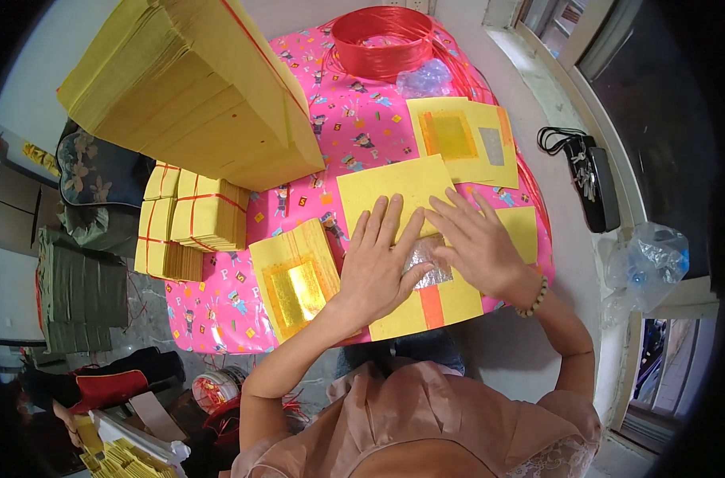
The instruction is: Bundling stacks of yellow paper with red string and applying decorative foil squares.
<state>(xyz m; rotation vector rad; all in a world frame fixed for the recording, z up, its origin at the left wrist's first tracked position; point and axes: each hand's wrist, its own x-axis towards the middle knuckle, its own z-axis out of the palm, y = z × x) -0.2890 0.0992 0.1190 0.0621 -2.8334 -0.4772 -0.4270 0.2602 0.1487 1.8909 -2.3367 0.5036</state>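
Observation:
Both my hands lie flat on yellow paper sheets [396, 315] at the near edge of the table. My left hand [378, 259] has its fingers stretched out over the left part of the paper. My right hand [480, 245] is spread on the right part, its fingertips close to those of the left. Between them shows a silver foil square [430, 261], partly covered by the fingers. Below it runs an orange stripe [432, 306]. Beside my left wrist sits a stack of yellow paper [321, 247] topped with a gold foil square [297, 291]. Neither hand grips anything.
A tall block of yellow paper [211, 103] stands at the far left on the pink patterned tablecloth [219, 319]. Near it are bundles tied with red string [211, 209]. More foil-marked sheets [470, 163] lie at the right, below a red coil [382, 44]. A black bag [592, 187] rests on the windowsill.

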